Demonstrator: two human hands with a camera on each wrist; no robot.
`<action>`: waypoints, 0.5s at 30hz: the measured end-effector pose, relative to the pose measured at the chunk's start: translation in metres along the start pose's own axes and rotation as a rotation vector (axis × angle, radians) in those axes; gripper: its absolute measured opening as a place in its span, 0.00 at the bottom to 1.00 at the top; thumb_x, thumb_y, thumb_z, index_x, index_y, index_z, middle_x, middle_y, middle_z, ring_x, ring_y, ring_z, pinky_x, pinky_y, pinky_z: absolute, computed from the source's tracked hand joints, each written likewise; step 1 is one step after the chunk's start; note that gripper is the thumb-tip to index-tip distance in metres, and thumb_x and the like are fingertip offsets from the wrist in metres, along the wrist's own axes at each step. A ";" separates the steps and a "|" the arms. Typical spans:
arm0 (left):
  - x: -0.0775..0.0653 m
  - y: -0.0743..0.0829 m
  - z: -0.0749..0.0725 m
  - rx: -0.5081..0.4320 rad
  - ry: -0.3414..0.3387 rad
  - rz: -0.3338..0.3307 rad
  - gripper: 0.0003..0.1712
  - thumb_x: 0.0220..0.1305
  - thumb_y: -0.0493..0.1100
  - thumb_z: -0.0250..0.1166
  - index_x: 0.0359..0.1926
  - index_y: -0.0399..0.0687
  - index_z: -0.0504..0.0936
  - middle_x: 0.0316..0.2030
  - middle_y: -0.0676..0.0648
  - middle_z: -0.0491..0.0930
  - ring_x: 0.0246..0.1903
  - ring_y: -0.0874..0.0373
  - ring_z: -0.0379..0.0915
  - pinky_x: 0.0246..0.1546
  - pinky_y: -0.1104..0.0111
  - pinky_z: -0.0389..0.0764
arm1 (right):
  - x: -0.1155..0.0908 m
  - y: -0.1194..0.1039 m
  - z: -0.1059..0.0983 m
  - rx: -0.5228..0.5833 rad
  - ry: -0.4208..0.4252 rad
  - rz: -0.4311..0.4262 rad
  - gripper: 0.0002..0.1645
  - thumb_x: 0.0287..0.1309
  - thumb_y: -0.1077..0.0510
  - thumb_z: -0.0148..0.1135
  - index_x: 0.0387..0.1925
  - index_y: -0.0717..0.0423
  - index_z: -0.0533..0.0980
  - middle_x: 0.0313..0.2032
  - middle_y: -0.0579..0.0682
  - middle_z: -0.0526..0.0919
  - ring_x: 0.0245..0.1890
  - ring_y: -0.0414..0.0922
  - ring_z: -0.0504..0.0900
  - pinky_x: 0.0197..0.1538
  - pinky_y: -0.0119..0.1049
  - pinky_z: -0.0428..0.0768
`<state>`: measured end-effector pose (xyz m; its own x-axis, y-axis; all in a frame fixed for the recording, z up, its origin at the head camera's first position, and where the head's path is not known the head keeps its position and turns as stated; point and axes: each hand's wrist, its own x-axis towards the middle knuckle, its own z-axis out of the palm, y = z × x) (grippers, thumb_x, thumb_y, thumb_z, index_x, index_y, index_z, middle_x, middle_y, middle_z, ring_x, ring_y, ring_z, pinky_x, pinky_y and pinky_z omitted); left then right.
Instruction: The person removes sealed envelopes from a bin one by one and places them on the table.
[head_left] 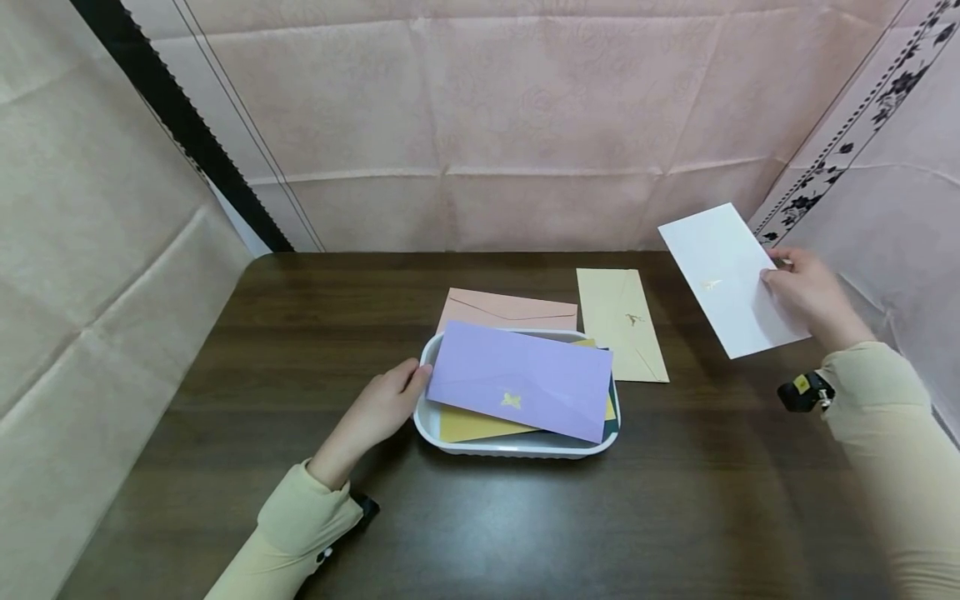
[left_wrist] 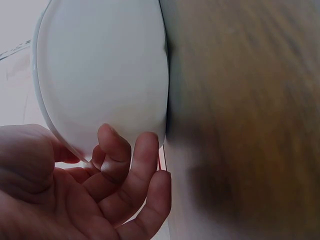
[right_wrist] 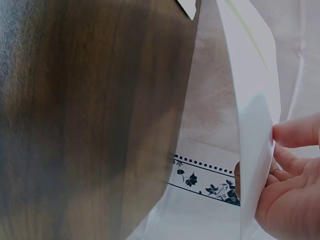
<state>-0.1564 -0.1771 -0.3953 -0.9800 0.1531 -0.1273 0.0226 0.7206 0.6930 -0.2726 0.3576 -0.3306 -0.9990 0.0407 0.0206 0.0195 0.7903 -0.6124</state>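
While the left hand (head_left: 382, 404) steadies the tray (head_left: 517, 452), the right hand (head_left: 813, 296) holds up the white envelope (head_left: 731, 287)

Pale cloth (head_left: 547, 108) hangs on the left, far and right sides of the dark counter (head_left: 525, 533). Near its middle the tray lies level, loaded with a slanted purple envelope (head_left: 521, 379) that covers much of a yellow envelope (head_left: 480, 425) and a dark green piece (head_left: 611, 426), of which too little shows to name it. Just beyond the far rim lies a pink envelope (head_left: 510, 308), its near part hidden; just beside the tray, to the far right, lies a cream envelope (head_left: 621, 325). The white envelope is well apart from these, held tilted over the far right of the counter.

Both hands are occupied. The left pinches the left rim, thumb over the edge and other fingers curled against the outer wall; the right pinches the right edge of the white envelope between thumb and fingers. Small gold marks (head_left: 512, 401) show on the purple, cream and white envelopes.

The step in hand looks to be carrying a single envelope while the tray is kept from sliding. The next move seems to call for a light but sure pinch, so the paper neither bends nor slips, and for releasing it only once it lies flat and supported; the left hand should hold the tray steady meanwhile.
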 end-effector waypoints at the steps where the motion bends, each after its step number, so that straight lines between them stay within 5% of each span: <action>1: 0.000 0.000 0.000 0.000 0.001 0.003 0.19 0.73 0.55 0.45 0.36 0.45 0.71 0.20 0.48 0.65 0.19 0.56 0.61 0.20 0.66 0.64 | 0.000 0.000 0.001 0.003 -0.007 0.007 0.36 0.69 0.51 0.39 0.65 0.77 0.55 0.56 0.75 0.64 0.44 0.54 0.67 0.40 0.38 0.66; 15: 0.000 0.001 0.000 0.008 0.004 -0.003 0.19 0.73 0.55 0.45 0.35 0.46 0.71 0.20 0.48 0.65 0.19 0.56 0.62 0.19 0.67 0.64 | 0.000 0.009 0.019 0.024 -0.062 0.131 0.37 0.67 0.53 0.35 0.67 0.77 0.48 0.59 0.76 0.58 0.51 0.63 0.63 0.46 0.54 0.66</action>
<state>-0.1561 -0.1770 -0.3945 -0.9809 0.1478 -0.1266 0.0208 0.7262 0.6871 -0.2734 0.3536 -0.3511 -0.9885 0.1047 -0.1090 0.1501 0.7659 -0.6252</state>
